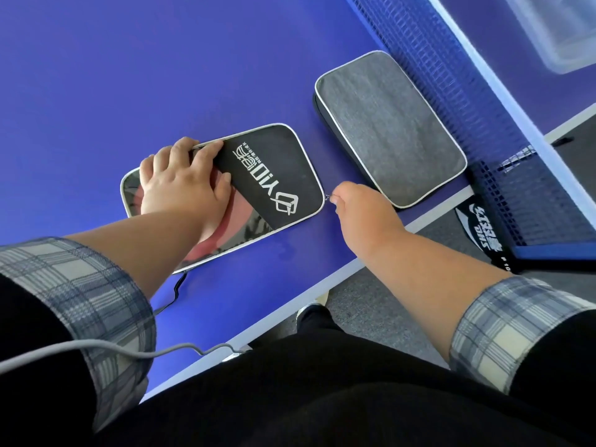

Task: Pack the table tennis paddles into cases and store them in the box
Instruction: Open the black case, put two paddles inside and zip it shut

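A black paddle case (pixel 274 175) with white lettering and a clear window lies flat on the blue table (pixel 129 75). Through the window shows the red rubber of a paddle (pixel 232 221). My left hand (pixel 183 182) presses flat on the case's left half, fingers spread over its far edge. My right hand (pixel 358 204) pinches the small metal zipper pull (pixel 328 197) at the case's right corner. A second, grey case (pixel 390 127) with white piping lies closed beside the net, apart from both hands.
The blue net (pixel 451 91) runs diagonally behind the grey case, with its black clamp (pixel 490 230) at the table edge. A clear plastic box (pixel 554 30) sits beyond the net, top right. A black cord (pixel 175 291) trails from the case. Grey floor lies below the table edge.
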Demonstrator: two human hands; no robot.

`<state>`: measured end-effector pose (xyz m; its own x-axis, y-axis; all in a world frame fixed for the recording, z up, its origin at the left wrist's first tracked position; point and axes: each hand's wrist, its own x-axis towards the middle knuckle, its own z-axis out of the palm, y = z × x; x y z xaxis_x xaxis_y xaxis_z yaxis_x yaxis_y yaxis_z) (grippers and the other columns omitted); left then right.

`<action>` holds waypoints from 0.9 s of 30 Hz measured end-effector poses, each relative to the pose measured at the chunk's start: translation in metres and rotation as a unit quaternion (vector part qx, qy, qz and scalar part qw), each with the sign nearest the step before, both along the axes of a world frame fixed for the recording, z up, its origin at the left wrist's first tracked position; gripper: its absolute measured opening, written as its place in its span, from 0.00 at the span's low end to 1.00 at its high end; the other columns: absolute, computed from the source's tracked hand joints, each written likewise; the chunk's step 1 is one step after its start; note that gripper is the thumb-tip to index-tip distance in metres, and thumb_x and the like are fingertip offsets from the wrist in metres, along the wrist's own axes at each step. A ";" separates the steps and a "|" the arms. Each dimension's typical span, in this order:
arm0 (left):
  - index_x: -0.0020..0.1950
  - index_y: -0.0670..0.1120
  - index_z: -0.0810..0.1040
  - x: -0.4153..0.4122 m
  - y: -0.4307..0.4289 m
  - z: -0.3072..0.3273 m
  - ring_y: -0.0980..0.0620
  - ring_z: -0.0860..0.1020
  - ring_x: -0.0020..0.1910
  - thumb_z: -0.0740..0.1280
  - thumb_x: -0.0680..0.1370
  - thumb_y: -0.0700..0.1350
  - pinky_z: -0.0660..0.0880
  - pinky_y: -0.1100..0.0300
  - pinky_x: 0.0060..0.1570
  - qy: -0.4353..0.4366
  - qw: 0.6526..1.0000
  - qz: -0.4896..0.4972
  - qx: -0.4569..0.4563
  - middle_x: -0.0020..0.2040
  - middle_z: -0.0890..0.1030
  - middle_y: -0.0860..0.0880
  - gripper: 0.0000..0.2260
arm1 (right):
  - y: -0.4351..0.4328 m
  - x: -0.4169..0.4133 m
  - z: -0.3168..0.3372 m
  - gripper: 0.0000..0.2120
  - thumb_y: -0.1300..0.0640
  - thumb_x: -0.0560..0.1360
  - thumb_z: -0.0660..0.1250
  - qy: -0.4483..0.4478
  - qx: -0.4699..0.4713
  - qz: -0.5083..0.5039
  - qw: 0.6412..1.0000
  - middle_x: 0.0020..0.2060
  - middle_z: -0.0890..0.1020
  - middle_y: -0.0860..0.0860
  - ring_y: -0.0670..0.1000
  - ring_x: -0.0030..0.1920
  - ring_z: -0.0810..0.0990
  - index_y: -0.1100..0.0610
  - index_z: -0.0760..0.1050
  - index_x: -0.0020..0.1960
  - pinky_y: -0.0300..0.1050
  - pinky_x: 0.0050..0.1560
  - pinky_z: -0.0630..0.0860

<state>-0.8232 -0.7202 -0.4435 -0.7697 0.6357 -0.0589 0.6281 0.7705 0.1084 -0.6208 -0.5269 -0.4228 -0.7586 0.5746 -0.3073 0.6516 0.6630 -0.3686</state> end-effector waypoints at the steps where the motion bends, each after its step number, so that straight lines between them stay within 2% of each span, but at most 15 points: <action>1: 0.73 0.58 0.63 0.000 0.000 0.000 0.43 0.63 0.69 0.50 0.79 0.62 0.54 0.43 0.73 -0.002 1.000 -0.001 -0.003 0.71 0.67 0.48 0.23 | 0.006 -0.006 0.002 0.05 0.61 0.81 0.57 -0.003 0.000 0.009 1.000 0.41 0.75 0.54 0.58 0.41 0.73 0.58 0.72 0.50 0.49 0.37 0.66; 5: 0.74 0.58 0.62 0.001 -0.002 0.002 0.42 0.62 0.70 0.51 0.80 0.61 0.49 0.42 0.75 -0.010 1.000 -0.001 -0.010 0.71 0.66 0.47 0.23 | 0.023 -0.037 0.009 0.05 0.64 0.78 0.58 -0.021 0.004 0.043 0.999 0.36 0.68 0.50 0.55 0.36 0.67 0.55 0.67 0.47 0.46 0.30 0.57; 8: 0.74 0.58 0.63 0.002 -0.002 0.003 0.42 0.63 0.70 0.53 0.80 0.60 0.49 0.41 0.75 -0.012 1.000 -0.001 -0.010 0.70 0.66 0.48 0.22 | 0.037 -0.064 0.012 0.07 0.67 0.75 0.57 -0.037 0.003 0.058 0.998 0.34 0.64 0.48 0.54 0.35 0.63 0.56 0.65 0.45 0.45 0.30 0.55; 12: 0.74 0.57 0.63 0.002 0.000 0.004 0.41 0.63 0.69 0.54 0.80 0.59 0.50 0.41 0.75 -0.011 1.000 0.006 -0.014 0.69 0.67 0.48 0.22 | 0.052 -0.100 0.012 0.08 0.66 0.76 0.58 -0.016 0.011 0.081 0.997 0.35 0.66 0.48 0.55 0.37 0.66 0.54 0.65 0.45 0.47 0.37 0.60; 15: 0.74 0.57 0.64 0.003 0.001 0.005 0.41 0.64 0.68 0.55 0.80 0.58 0.51 0.41 0.75 -0.012 1.000 0.008 -0.011 0.69 0.68 0.48 0.22 | 0.058 -0.129 0.014 0.11 0.68 0.73 0.58 -0.030 0.031 0.125 0.991 0.35 0.67 0.49 0.55 0.36 0.65 0.53 0.63 0.39 0.48 0.32 0.59; 18: 0.74 0.56 0.65 0.003 0.001 0.006 0.41 0.65 0.68 0.55 0.80 0.58 0.52 0.40 0.74 -0.014 1.000 0.004 -0.012 0.69 0.68 0.48 0.23 | 0.061 -0.153 0.013 0.07 0.67 0.76 0.59 -0.033 0.039 0.178 0.983 0.38 0.72 0.51 0.58 0.39 0.71 0.57 0.71 0.46 0.49 0.35 0.65; 23: 0.74 0.55 0.66 0.002 0.000 0.006 0.41 0.65 0.68 0.55 0.80 0.59 0.53 0.40 0.74 -0.013 1.000 0.007 -0.014 0.70 0.68 0.47 0.23 | 0.062 -0.180 0.013 0.07 0.63 0.79 0.60 -0.038 0.032 0.254 0.966 0.47 0.80 0.59 0.64 0.49 0.78 0.60 0.76 0.52 0.57 0.47 0.75; 27: 0.74 0.55 0.67 0.002 0.000 0.005 0.41 0.66 0.68 0.55 0.80 0.58 0.53 0.40 0.74 -0.011 1.000 0.007 0.001 0.70 0.68 0.46 0.23 | 0.059 -0.206 0.023 0.08 0.55 0.81 0.59 -0.058 -0.004 0.337 0.940 0.46 0.81 0.51 0.58 0.48 0.78 0.52 0.77 0.50 0.56 0.49 0.75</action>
<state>-0.8217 -0.7202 -0.4383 -0.7767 0.6255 -0.0740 0.6152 0.7786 0.1239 -0.8271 -0.4681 -0.3997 -0.9107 -0.0272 -0.4123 0.1201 0.9373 -0.3272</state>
